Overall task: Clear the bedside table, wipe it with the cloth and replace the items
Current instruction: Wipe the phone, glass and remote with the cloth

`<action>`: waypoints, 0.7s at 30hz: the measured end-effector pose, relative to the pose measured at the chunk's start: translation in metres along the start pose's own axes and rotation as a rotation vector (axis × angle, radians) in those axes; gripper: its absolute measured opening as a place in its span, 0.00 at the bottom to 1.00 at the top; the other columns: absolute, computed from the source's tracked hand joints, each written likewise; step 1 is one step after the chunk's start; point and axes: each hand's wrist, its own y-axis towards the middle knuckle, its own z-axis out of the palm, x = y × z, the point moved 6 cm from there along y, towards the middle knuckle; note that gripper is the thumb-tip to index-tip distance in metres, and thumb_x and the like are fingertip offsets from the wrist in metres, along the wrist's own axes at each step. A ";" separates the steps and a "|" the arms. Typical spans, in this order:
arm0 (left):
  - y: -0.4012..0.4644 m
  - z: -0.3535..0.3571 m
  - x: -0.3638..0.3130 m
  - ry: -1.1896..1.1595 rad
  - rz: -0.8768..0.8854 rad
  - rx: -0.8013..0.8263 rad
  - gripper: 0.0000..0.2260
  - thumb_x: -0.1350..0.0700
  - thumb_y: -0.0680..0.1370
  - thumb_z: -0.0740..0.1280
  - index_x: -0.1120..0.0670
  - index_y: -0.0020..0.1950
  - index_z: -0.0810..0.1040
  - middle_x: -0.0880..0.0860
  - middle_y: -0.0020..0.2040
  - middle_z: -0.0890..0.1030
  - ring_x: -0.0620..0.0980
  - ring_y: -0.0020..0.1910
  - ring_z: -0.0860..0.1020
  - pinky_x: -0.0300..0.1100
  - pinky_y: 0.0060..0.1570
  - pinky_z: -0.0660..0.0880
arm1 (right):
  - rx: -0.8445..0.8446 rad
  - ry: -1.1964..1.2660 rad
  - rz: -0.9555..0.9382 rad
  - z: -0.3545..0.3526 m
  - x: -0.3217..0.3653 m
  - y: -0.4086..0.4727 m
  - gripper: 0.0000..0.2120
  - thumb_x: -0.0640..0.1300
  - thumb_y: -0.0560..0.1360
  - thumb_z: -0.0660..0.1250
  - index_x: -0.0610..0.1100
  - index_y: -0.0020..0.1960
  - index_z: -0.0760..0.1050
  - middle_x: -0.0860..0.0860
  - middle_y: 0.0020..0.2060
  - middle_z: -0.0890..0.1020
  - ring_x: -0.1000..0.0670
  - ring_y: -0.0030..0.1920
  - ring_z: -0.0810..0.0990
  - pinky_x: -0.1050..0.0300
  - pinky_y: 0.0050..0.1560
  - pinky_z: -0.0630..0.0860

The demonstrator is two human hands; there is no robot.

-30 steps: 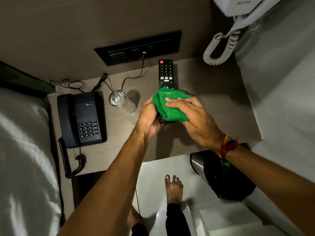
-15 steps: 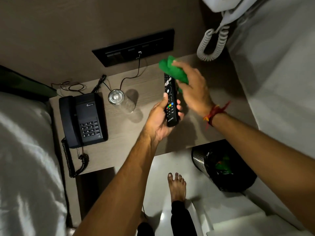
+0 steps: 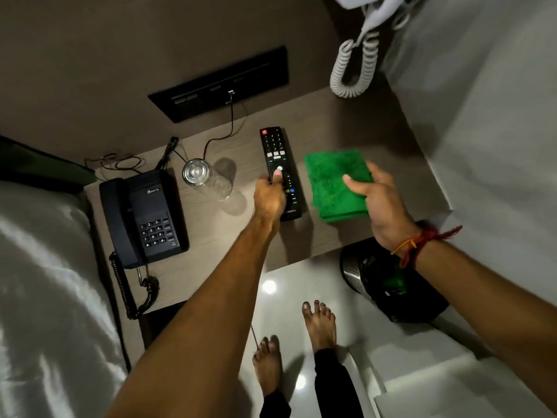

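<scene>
A black remote [image 3: 275, 155] lies flat on the brown bedside table [image 3: 346, 128], its top end toward the wall. My left hand [image 3: 269, 197] grips its lower half, thumb on the buttons. Just to its right a folded green cloth [image 3: 331, 182] rests on the table. My right hand [image 3: 375, 200] holds the cloth's right edge, thumb on top. A black desk phone [image 3: 144, 218] sits at the table's left end. An empty clear glass [image 3: 199, 175] stands between the phone and the remote.
A black switch panel [image 3: 217, 86] on the wall has a thin cable [image 3: 230, 122] running down to the table. A white coiled cord [image 3: 352, 67] hangs at the back right. A black bin [image 3: 388, 285] stands on the floor under my right wrist. The bed [image 3: 39, 282] borders the left.
The remote was lifted in my left hand and wiped with the cloth; now it is back down on the table. The cloth came down beside it under my right hand.
</scene>
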 end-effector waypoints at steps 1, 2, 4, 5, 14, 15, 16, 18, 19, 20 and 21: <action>0.003 0.000 -0.002 0.117 0.025 -0.024 0.15 0.48 0.84 0.60 0.58 0.61 0.77 0.60 0.56 0.84 0.60 0.53 0.84 0.57 0.56 0.81 | -0.051 0.039 0.004 -0.006 -0.001 0.002 0.14 0.34 0.75 0.67 0.42 0.59 0.80 0.47 0.48 0.86 0.44 0.49 0.85 0.39 0.55 0.82; 0.003 0.001 -0.005 0.226 0.057 -0.027 0.16 0.48 0.85 0.60 0.59 0.62 0.76 0.60 0.58 0.83 0.61 0.55 0.82 0.56 0.57 0.80 | -0.100 0.070 0.007 -0.013 -0.001 0.002 0.13 0.34 0.75 0.67 0.43 0.57 0.81 0.46 0.48 0.86 0.43 0.50 0.85 0.36 0.57 0.80; 0.002 0.008 -0.010 0.429 0.109 -0.014 0.18 0.48 0.85 0.59 0.61 0.65 0.73 0.62 0.61 0.80 0.62 0.58 0.80 0.57 0.59 0.79 | -0.167 0.114 0.008 -0.024 -0.002 -0.003 0.11 0.34 0.76 0.67 0.44 0.55 0.81 0.49 0.47 0.87 0.45 0.50 0.85 0.36 0.58 0.80; 0.003 0.010 -0.009 0.507 0.117 -0.005 0.18 0.48 0.85 0.59 0.61 0.66 0.71 0.62 0.63 0.79 0.63 0.59 0.80 0.57 0.60 0.79 | -0.176 0.125 0.017 -0.028 -0.004 -0.006 0.11 0.34 0.76 0.67 0.45 0.54 0.81 0.50 0.46 0.87 0.47 0.49 0.86 0.37 0.57 0.81; -0.030 -0.004 -0.013 1.028 0.321 -0.053 0.24 0.44 0.85 0.57 0.63 0.69 0.71 0.64 0.64 0.77 0.64 0.62 0.77 0.55 0.60 0.74 | -0.233 0.163 0.005 -0.051 -0.008 -0.073 0.18 0.34 0.73 0.70 0.38 0.63 0.78 0.38 0.58 0.84 0.36 0.58 0.83 0.38 0.59 0.80; -0.041 -0.007 -0.014 1.023 0.349 -0.059 0.24 0.43 0.84 0.57 0.62 0.67 0.71 0.64 0.63 0.77 0.64 0.62 0.77 0.54 0.60 0.74 | -0.250 0.199 0.007 -0.053 -0.008 -0.083 0.19 0.33 0.73 0.70 0.38 0.63 0.77 0.38 0.58 0.84 0.36 0.58 0.83 0.38 0.59 0.80; -0.059 -0.004 -0.012 0.913 0.344 0.014 0.23 0.42 0.84 0.59 0.60 0.64 0.73 0.62 0.60 0.78 0.62 0.60 0.78 0.54 0.58 0.76 | -0.272 0.239 0.010 -0.057 -0.009 -0.097 0.19 0.33 0.74 0.70 0.38 0.64 0.77 0.38 0.59 0.83 0.36 0.58 0.83 0.37 0.59 0.80; -0.091 0.008 0.000 0.473 0.113 0.303 0.18 0.40 0.83 0.60 0.55 0.55 0.76 0.57 0.49 0.80 0.56 0.51 0.80 0.49 0.49 0.78 | -0.289 0.282 0.025 -0.058 -0.011 -0.113 0.19 0.33 0.74 0.69 0.38 0.65 0.76 0.38 0.59 0.83 0.37 0.57 0.84 0.38 0.57 0.81; -0.120 0.017 0.003 0.315 -0.025 0.485 0.20 0.38 0.83 0.59 0.54 0.54 0.77 0.55 0.45 0.80 0.55 0.46 0.80 0.47 0.45 0.78 | -0.308 0.301 0.019 -0.058 -0.010 -0.129 0.19 0.33 0.74 0.69 0.38 0.65 0.76 0.39 0.59 0.83 0.38 0.57 0.84 0.37 0.58 0.81; -0.146 0.026 0.005 0.245 -0.108 0.638 0.22 0.36 0.82 0.58 0.53 0.56 0.79 0.54 0.45 0.80 0.54 0.45 0.81 0.46 0.45 0.79 | -0.321 0.317 0.010 -0.058 -0.007 -0.143 0.19 0.33 0.74 0.70 0.39 0.65 0.76 0.39 0.59 0.84 0.38 0.57 0.84 0.36 0.59 0.80; -0.170 0.035 0.003 0.201 -0.143 0.741 0.24 0.35 0.82 0.57 0.52 0.58 0.80 0.54 0.48 0.83 0.53 0.47 0.82 0.47 0.47 0.80 | -0.335 0.322 0.000 -0.059 -0.005 -0.156 0.19 0.34 0.74 0.70 0.40 0.65 0.76 0.40 0.59 0.84 0.38 0.57 0.84 0.36 0.60 0.79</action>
